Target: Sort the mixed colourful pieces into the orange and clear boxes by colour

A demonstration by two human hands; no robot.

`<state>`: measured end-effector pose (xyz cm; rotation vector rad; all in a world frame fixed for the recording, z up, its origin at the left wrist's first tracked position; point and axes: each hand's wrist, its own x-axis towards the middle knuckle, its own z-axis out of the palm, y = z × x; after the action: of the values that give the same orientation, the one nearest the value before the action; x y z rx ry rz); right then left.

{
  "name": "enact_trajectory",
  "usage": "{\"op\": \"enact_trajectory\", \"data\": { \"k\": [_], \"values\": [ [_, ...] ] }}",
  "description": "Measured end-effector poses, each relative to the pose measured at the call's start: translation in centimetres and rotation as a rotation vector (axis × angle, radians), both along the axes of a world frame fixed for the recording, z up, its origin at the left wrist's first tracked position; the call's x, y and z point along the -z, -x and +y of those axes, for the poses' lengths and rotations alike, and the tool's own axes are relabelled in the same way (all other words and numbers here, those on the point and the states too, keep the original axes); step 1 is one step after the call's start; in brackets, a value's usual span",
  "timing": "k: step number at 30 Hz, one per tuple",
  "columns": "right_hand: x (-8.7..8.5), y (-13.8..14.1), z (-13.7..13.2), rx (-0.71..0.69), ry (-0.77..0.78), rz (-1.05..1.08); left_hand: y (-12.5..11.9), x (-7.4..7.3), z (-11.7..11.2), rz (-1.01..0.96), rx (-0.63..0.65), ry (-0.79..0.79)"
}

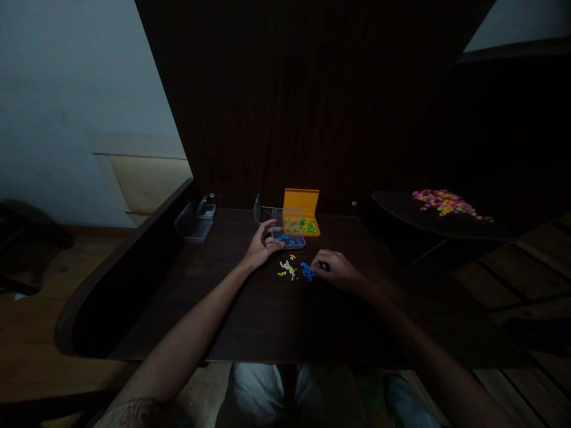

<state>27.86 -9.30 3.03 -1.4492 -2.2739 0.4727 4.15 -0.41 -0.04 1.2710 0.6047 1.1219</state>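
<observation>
My left hand (262, 244) rests on the dark table, its fingers curled against the near corner of a clear plastic box (289, 239) that holds small blue pieces. My right hand (334, 268) lies with fingers bent down onto a small heap of blue pieces (307, 271) on the table top. Just left of that heap is a scatter of pale yellow pieces (288, 268). Behind the clear box stands an open orange box (302, 220) with green and yellow pieces in it.
Another clear open box (197, 224) sits at the table's back left by the raised rim (129, 249). A pile of pink and yellow pieces (444, 202) lies on a dark side surface at the right. A dark wooden panel rises behind the table.
</observation>
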Motion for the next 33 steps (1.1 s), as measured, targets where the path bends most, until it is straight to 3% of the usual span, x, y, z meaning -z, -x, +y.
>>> {"op": "enact_trajectory", "data": {
  "k": [8,14,23,33],
  "values": [
    [-1.7,0.5,0.6,0.103,-0.007,0.144,-0.1,0.1,0.1,-0.005,-0.004,-0.002],
    [-3.0,1.5,3.2,0.086,-0.155,0.254,-0.1,0.2,0.1,-0.01,-0.001,0.01],
    [-3.1,3.7,6.9,0.108,-0.152,0.09,-0.2,0.2,0.0,0.0,0.001,-0.001],
    [-3.7,5.2,6.3,0.119,-0.16,-0.328,-0.3,0.0,-0.1,0.002,0.009,-0.001]
  ]
}}
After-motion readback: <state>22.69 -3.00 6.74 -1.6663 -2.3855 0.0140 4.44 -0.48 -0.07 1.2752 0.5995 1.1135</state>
